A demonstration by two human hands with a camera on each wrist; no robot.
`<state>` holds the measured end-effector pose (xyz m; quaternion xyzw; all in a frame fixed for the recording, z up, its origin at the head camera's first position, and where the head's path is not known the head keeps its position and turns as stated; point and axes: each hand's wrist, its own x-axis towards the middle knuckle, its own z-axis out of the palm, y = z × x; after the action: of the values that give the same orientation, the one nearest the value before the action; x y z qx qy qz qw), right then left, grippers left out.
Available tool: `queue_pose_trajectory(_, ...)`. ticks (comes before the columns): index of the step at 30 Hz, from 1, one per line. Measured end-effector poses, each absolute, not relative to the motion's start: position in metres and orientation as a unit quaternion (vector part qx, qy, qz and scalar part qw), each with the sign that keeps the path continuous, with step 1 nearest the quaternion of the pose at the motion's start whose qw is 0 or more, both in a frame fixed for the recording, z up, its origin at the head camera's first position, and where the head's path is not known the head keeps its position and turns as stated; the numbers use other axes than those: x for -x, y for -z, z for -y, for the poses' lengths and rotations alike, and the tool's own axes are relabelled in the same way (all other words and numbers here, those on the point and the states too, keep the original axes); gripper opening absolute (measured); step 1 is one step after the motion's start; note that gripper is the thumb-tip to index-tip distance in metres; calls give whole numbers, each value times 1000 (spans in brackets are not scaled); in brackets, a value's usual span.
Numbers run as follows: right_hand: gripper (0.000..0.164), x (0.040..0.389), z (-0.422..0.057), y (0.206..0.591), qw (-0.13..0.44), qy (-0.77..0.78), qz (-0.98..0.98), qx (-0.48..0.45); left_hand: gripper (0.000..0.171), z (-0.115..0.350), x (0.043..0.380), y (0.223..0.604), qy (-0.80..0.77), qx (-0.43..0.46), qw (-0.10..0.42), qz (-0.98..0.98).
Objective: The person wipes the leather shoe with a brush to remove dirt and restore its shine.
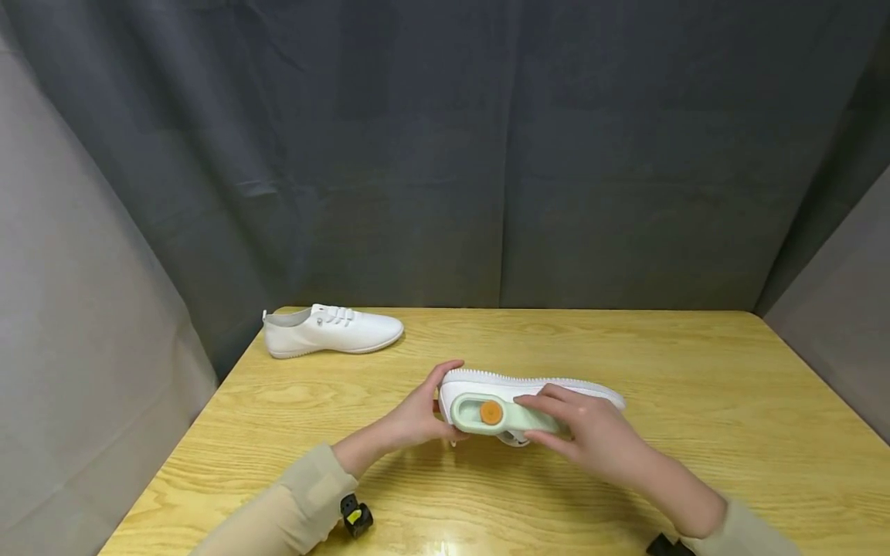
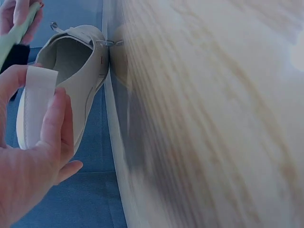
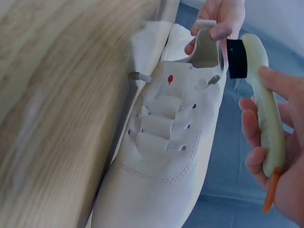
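Note:
A white lace-up shoe (image 1: 556,384) is tipped over at the middle of the table, its ridged sole edge uppermost and its toe to the right. My left hand (image 1: 417,417) grips it at the heel, fingers behind and thumb in front. In my right hand (image 1: 591,432) is a pale green brush (image 3: 268,109) with an orange round piece and dark bristles. The bristles lie close to the shoe's side by the heel; whether they touch, I cannot tell. Laces (image 3: 161,126) and a small red mark show in the right wrist view.
A second white shoe (image 1: 334,332) stands upright at the table's back left corner, toe to the right. Dark curtain (image 1: 389,154) hangs behind the wooden table (image 1: 695,371), and paler cloth (image 1: 83,324) is at the left side.

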<state>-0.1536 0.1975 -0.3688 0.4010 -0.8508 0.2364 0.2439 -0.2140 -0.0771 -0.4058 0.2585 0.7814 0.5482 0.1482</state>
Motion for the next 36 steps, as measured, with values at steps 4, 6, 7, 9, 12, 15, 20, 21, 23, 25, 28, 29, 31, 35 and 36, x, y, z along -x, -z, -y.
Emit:
queue_pose_trajectory(4, 38, 153, -197, 373, 236, -232, 852, -406, 102, 77, 213, 405, -553, -253, 156, -778)
queue_pose_trajectory(6, 38, 155, -197, 374, 232, -232, 854, -404, 101, 78, 213, 405, -551, -253, 158, -779)
queue_pose_trajectory(7, 38, 156, -198, 375, 230, -233, 855, -402, 101, 78, 213, 404, -549, -254, 158, -780)
queue_pose_trajectory(9, 39, 159, -201, 375, 230, -230, 860, -394, 100, 78, 213, 404, -542, -257, 158, -784)
queue_pose_trajectory(12, 39, 165, -206, 374, 224, -234, 871, -369, 99, 78, 213, 404, -532, -263, 159, -789)
queue_pose_trajectory(15, 40, 171, -212, 370, 232, -230, 886, -329, 99, 79, 215, 404, -526, -262, 161, -793)
queue_pose_trajectory(20, 40, 174, -220, 364, 248, -228, 899, -280, 99, 78, 217, 400, -520, -257, 163, -798)
queue_pose_trajectory(21, 40, 174, -221, 363, 248, -230, 898, -281, 99, 78, 217, 400, -519, -255, 163, -799)
queue_pose_trajectory(23, 42, 172, -221, 363, 248, -238, 893, -292, 98, 79, 217, 399, -519, -252, 162, -801)
queue_pose_trajectory(25, 43, 170, -220, 362, 246, -241, 886, -311, 97, 79, 217, 399, -520, -250, 162, -800)
queue_pose_trajectory(28, 43, 165, -219, 364, 243, -239, 875, -345, 97, 80, 217, 400, -525, -249, 165, -797)
queue_pose_trajectory(29, 43, 163, -218, 364, 242, -238, 871, -356, 97, 80, 217, 401, -527, -250, 166, -795)
queue_pose_trajectory(31, 41, 160, -217, 365, 242, -235, 862, -378, 98, 80, 217, 401, -529, -251, 167, -793)
queue_pose_trajectory(35, 38, 157, -215, 367, 242, -230, 845, -417, 97, 80, 218, 402, -532, -253, 168, -790)
queue_pose_trajectory(36, 37, 156, -215, 368, 239, -228, 843, -424, 97, 80, 218, 403, -533, -253, 169, -790)
